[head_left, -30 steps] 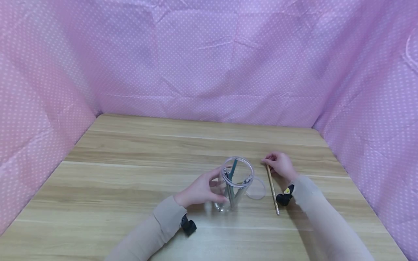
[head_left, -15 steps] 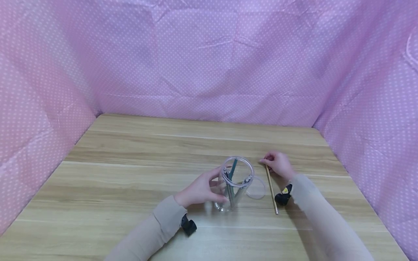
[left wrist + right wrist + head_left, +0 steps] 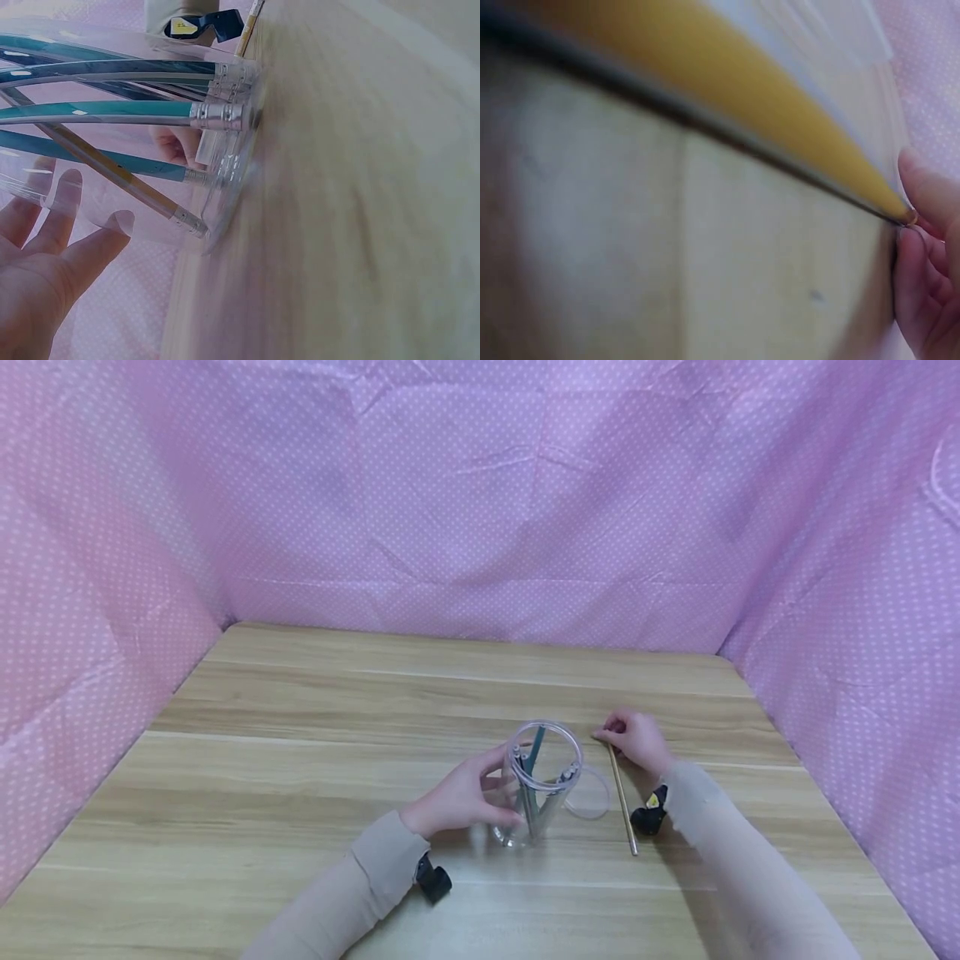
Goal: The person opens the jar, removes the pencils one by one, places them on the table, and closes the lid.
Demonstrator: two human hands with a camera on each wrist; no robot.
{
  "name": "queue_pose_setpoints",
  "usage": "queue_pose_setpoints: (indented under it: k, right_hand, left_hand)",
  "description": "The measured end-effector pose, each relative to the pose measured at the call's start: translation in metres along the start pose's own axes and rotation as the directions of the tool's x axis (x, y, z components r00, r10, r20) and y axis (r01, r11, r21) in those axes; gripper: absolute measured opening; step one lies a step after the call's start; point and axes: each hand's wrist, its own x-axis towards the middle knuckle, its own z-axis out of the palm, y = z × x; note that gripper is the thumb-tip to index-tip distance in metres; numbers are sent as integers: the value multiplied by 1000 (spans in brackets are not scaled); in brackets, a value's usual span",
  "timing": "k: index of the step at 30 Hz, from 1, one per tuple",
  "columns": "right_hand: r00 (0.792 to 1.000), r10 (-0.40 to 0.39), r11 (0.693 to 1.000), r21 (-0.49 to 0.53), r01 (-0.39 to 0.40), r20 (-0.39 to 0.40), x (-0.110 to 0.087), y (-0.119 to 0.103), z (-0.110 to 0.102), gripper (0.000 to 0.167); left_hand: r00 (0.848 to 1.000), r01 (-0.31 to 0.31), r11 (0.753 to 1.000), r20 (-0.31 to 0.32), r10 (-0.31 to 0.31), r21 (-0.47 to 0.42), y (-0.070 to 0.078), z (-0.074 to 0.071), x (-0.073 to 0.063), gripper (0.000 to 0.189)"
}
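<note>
In the head view a clear jar [image 3: 552,806] stands on the wooden table. Its side is held by my left hand [image 3: 465,793], thumb nearer and fingers beyond. Through the wall in the left wrist view, several teal pencils [image 3: 142,112] and a yellow pencil [image 3: 112,166] lean with their eraser ends at the base. My right hand [image 3: 639,742] pinches another yellow pencil [image 3: 622,797] by its far end, right of the jar. Thumb and fingers meet at that end in the right wrist view, where the pencil [image 3: 780,112] looms large and blurred.
A clear round lid [image 3: 589,795] lies on the table [image 3: 337,727] between the jar and the pencil in my right hand. Pink dotted cloth [image 3: 480,510] hangs behind the table and along both sides. Each wrist wears a small black camera [image 3: 432,878].
My right hand has shifted slightly to the left, and the yellow pencil in its pinch has moved along with it. The left hand and the jar stay where they were.
</note>
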Motion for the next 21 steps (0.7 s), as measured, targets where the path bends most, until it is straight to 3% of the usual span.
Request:
queue_pose_setpoints:
  k: [10, 17, 21]
  right_hand:
    - [998, 11, 996, 93, -16, 55, 1, -2, -10, 25]
    - [1000, -24, 995, 101, 25, -17, -6, -24, -29, 23]
    - [999, -41, 990, 136, 43, -17, -10, -36, -35, 25]
  left_hand:
    - [1000, -13, 1000, 1, 13, -4, 2, 1, 0, 93]
    - [1000, 11, 1000, -11, -11, 2, 2, 1, -1, 93]
    - [1000, -4, 1000, -7, 4, 4, 2, 1, 0, 94]
